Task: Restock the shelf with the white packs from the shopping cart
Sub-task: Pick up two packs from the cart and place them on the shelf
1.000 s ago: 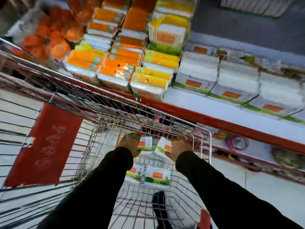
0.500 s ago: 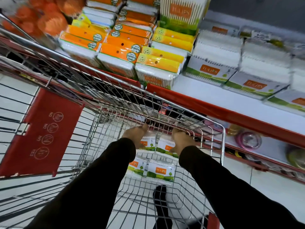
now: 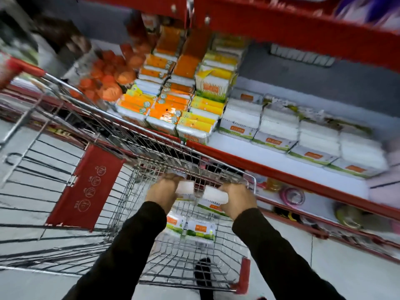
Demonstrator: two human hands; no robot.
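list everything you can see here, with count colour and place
cart: one, silver wire with red trim, centre
cart packs: two lying loose, white with green and orange labels, cart floor
shelf packs: several stacks, white, shelf right
orange packs: many, orange and yellow, shelf centre
orange bag: one, shelf left
shelf: red edge, white deck
left hand: grip on one white pack, in cart
right hand: grip on one white pack, in cart

Shopping cart (image 3: 194,161) stood directly before the shelf (image 3: 281,156). Two packs (image 3: 190,229) lay in the cart's basket. Stacked packs (image 3: 279,131) sat on the shelf, beyond the cart's far rim.
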